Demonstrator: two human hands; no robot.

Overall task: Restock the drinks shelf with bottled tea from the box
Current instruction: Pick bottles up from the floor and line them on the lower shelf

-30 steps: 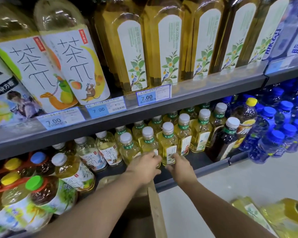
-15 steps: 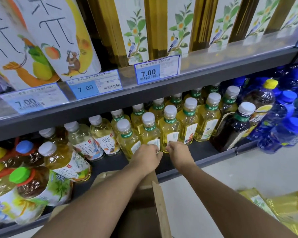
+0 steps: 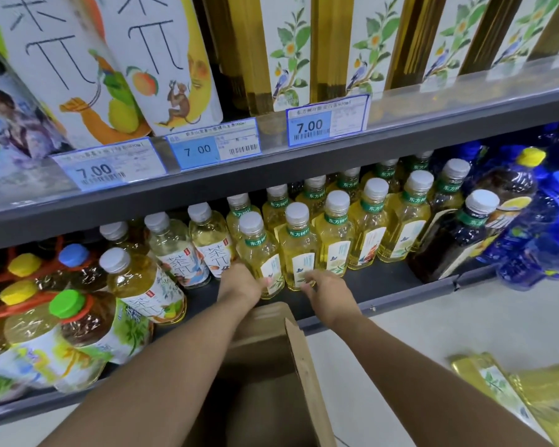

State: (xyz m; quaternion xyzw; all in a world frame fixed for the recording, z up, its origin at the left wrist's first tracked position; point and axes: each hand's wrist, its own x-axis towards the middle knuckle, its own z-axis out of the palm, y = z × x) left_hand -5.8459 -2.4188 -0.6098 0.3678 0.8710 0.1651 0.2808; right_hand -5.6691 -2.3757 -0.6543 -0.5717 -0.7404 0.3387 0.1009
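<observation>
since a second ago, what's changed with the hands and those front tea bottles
Very little. The left hand still grips the base of the front-left tea bottle, and the right hand has stayed at the base of the second tea bottle, its fingers now blurred, so its grip is unclear. Both bottles stand upright where they were. The view has only moved closer.

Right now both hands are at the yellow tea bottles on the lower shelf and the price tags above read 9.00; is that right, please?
Not quite: in the head view the price tags read 7.00, not 9.00; the rest stands.
</observation>
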